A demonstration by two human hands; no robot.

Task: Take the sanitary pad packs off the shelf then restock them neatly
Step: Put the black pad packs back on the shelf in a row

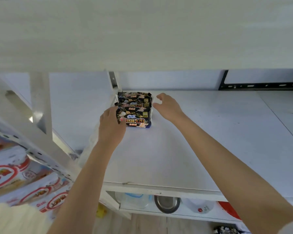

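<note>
While peering in under the upper board point(142, 31), seen first: white shelf point(201, 135), wide and flat. Parked at its back left corner, hard against the upright point(114, 81): sanitary pad packs point(134, 101), dark printed film, apparently three, standing on edge one behind another and touching. Nearest of them, front pack point(138, 119), facing the camera. Left hand point(111, 127) wrapped on the left end of that pack, thumb across the front face, other fingers curled round the side, so gripping it. Right hand point(168, 107) just beside the right end of the row, fingers point(160, 97) spread and relaxed, holding nothing; contact with the film too close to call. Handling guess: light, soft, squashy wadding under slick plastic wrap, not fragile but easily dented and prone to sliding out of a one-sided pinch. Best taken by both short ends, palms squeezing gently inward, or the whole row clamped between the two hands and lifted as a block.
</note>
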